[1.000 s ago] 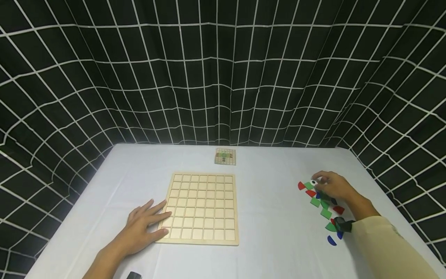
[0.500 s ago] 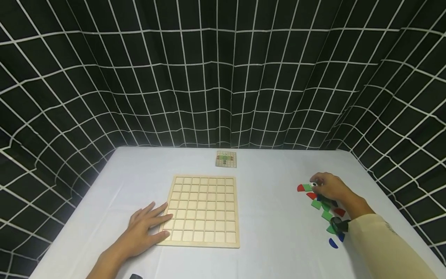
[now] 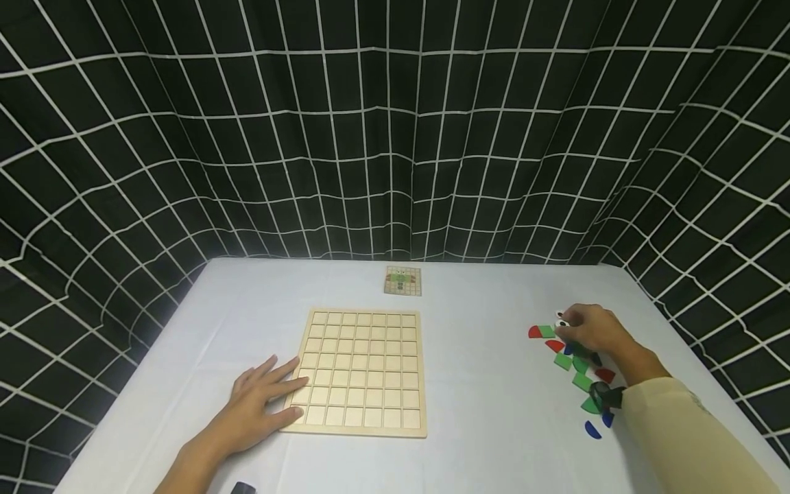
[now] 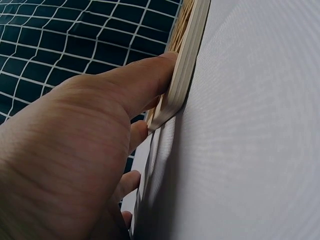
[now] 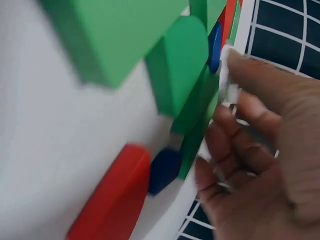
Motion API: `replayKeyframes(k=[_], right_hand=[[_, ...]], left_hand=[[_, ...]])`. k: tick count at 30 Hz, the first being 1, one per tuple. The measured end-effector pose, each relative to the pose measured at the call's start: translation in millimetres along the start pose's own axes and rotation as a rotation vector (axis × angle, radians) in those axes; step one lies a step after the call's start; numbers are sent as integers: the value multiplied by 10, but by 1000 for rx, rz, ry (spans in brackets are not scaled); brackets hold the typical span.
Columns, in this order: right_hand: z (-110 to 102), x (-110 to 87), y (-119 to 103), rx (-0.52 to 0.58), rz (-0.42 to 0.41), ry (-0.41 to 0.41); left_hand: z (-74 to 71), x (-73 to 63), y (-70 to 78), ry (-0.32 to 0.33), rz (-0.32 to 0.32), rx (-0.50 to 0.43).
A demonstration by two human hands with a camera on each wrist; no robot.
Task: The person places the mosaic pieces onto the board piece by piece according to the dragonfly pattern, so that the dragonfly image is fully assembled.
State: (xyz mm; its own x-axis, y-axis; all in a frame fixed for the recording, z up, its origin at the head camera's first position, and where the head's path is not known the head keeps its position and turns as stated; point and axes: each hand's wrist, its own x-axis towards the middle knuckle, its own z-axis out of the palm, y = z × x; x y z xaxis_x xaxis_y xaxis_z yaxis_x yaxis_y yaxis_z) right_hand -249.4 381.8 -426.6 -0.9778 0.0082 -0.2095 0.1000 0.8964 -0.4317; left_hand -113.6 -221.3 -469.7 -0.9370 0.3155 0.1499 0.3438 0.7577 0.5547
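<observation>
My left hand (image 3: 256, 401) lies with spread fingers over the near left edge of a square wooden grid board (image 3: 364, 370). In the left wrist view the thumb presses on the rim of the board (image 4: 187, 65). At the right side of the table my right hand (image 3: 595, 333) pinches a white eye piece (image 3: 561, 324) with a black dot, between thumb and fingers. A second white eye piece (image 3: 559, 314) shows just beyond its fingertips. Below and around this hand lie green, red and blue pieces, such as a green square (image 3: 562, 361) and a red quarter-round (image 5: 112, 200); the hand hides some.
A small card (image 3: 403, 281) with a picture of a figure on a grid lies behind the board. Blue half-round pieces (image 3: 592, 430) lie nearest the person on the right. A black curtain with white grid lines (image 3: 407, 137) encloses the white table (image 3: 481, 384).
The right hand has shifted slightly among the pieces, and a second white eye piece now shows beyond its fingertips. The left hand stays on the board; the head view has tilted a little.
</observation>
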Motion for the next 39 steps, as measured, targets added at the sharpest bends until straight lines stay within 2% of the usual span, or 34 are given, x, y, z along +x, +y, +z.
replayKeyframes(k=[3, 9, 16, 21, 25, 32, 39], right_hand=[[-42, -71, -8, 35, 5, 52], [-123, -209, -92, 27, -86, 183], [-164, -455, -355, 48, -185, 319], [-165, -665, -601, 98, -253, 421], [-164, -799, -796, 95, -302, 481], [-140, -926, -1062, 109, -476, 591], [-64, -944, -1300, 135, -650, 658]], left_hand=[[5, 1, 12, -7, -5, -5], [4, -4, 25, -7, -9, -1], [1, -14, 28, -18, -13, -4], [-17, -12, 35, -3, 2, -3], [-2, -3, 16, -2, 9, 3], [11, 12, -10, 1, 19, 2], [3, 9, -15, -3, 19, -1]])
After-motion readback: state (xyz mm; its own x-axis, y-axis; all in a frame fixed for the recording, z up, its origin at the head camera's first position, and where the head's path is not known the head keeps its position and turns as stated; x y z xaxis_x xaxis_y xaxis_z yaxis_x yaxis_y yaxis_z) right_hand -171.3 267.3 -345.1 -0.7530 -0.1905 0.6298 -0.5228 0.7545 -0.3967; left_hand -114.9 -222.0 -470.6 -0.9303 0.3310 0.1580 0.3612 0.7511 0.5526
